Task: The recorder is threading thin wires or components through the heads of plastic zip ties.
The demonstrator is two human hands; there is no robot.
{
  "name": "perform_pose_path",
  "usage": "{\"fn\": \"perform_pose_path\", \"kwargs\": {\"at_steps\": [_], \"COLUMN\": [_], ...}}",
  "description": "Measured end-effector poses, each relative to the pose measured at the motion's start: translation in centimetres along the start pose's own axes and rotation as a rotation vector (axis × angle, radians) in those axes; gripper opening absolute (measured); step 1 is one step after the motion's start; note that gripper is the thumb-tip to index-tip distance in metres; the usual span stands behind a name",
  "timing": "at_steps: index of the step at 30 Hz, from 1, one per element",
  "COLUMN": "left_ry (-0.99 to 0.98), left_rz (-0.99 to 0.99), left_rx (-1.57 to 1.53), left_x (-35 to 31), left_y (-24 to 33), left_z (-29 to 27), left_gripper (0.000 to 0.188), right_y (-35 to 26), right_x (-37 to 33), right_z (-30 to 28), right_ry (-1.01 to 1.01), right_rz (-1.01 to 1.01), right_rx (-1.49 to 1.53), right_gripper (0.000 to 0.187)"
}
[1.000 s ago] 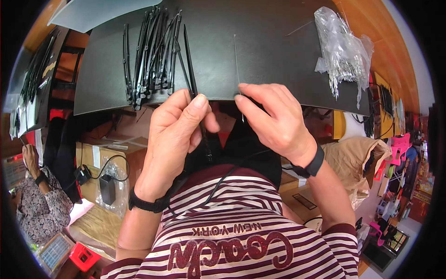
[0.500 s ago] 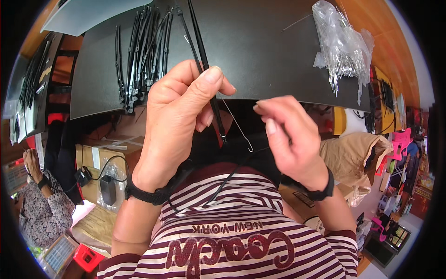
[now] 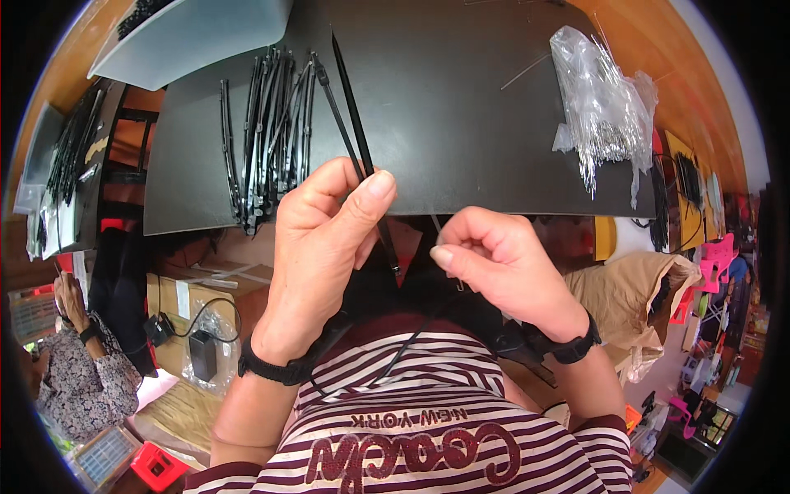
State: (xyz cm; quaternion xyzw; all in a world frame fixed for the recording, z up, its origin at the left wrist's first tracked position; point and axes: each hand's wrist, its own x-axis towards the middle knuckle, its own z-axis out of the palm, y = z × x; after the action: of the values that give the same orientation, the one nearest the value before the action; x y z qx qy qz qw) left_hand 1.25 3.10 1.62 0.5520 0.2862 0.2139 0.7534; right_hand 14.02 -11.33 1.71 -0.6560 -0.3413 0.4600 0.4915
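1. Nearest, the left hand point(image 3: 325, 239) pinches slim black strips point(image 3: 356, 123) between thumb and fingers; two lengths fork apart above its grip, and a lower end pokes out beneath.
2. Just beside it, across a narrow gap, the right hand point(image 3: 510, 259) has thumb and fingers closed on a thin wire point(image 3: 459, 284), its bent tip hanging just below them.
3. Below table height, a cardboard box point(image 3: 214, 288) sits left of the hands and a brown paper bag point(image 3: 625, 288) to the right.
4. The near edge of the dark surface point(image 3: 461, 148) runs behind the hands; the left fingers overlap it in view.
5. Beyond that edge, a broad dark stretch separates the pile of black strips point(image 3: 267, 140), at left, from a clear plastic bag point(image 3: 597, 107) of thin metal wires point(image 3: 605, 148), at right.
6. Farthest left, a pale bin point(image 3: 197, 41) holds dark material point(image 3: 140, 16).
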Motion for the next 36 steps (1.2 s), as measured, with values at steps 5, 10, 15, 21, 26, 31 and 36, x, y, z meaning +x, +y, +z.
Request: {"fn": "perform_pose_path", "kwargs": {"at_steps": [5, 10, 15, 21, 26, 31, 36], "left_ry": [-0.024, -0.027, -0.108, -0.007, 0.028, -0.034, -0.07], "left_rz": [-0.082, -0.021, -0.04, 0.038, -0.018, 0.073, 0.006], "left_rx": [-0.059, -0.076, -0.081, -0.135, -0.235, -0.091, -0.123], "left_x": [0.0, 0.3, 0.7, 0.8, 0.8, 1.2, 1.2], "left_y": [0.1, 0.4, 0.6, -0.5, -0.3, -1.1, -0.1], "left_z": [0.3, 0.7, 0.6, 1.5, 3.1, 3.0, 2.5], "left_gripper": [0.026, 0.031, 0.026, 0.029, 0.031, 0.03, 0.026], "right_y": [-1.2, -1.0, -1.4, -0.6, -0.3, -0.4, -0.3], "right_x": [0.2, 1.2, 1.1, 1.1, 1.5, 1.5, 1.4], "right_z": [-0.4, 0.2, 0.9, 2.3, 3.7, 2.9, 2.3], "right_ry": [0.01, 0.002, -0.01, -0.036, -0.01, 0.012, 0.013], "right_rz": [0.081, -0.055, -0.037, -0.095, -0.094, -0.034, -0.094], "right_rx": [0.159, 0.188, 0.233, 0.373, 0.444, 0.374, 0.326], "right_gripper": [0.014, 0.015, 0.014, 0.01, 0.01, 0.01, 0.01]}}
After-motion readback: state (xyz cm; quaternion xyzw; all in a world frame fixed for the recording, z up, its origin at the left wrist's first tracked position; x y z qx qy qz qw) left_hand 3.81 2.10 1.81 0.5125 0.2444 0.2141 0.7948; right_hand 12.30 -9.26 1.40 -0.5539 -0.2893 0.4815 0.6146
